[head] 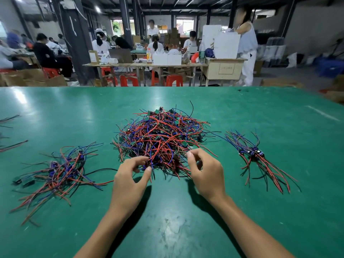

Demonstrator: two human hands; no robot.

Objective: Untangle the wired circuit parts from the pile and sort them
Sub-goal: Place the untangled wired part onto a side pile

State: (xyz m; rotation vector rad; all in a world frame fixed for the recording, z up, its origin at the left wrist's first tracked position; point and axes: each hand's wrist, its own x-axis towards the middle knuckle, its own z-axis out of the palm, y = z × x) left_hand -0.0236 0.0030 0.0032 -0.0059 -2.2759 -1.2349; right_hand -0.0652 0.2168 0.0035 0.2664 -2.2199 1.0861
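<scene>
Both forearms forward, left hand [128,180] and right hand [205,172] curled, fingertips apparently pinching (grip unclear).

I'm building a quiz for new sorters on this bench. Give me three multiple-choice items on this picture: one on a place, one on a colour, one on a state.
1. Where is the big tangled pile?
A. mid-table, between two smaller bundles
B. at the table's left edge
C. in a box

2. What colour is the table top?
A. white
B. green
C. grey

3. What is the left hand doing?
A. lying flat, away from the wires
B. holding a bottle
C. pinching wires at the pile's near edge

Key: 1 A, the left bundle and right bundle flank it. 2 B, the surface is green. 3 C, thumb and fingers close on wires.
</scene>
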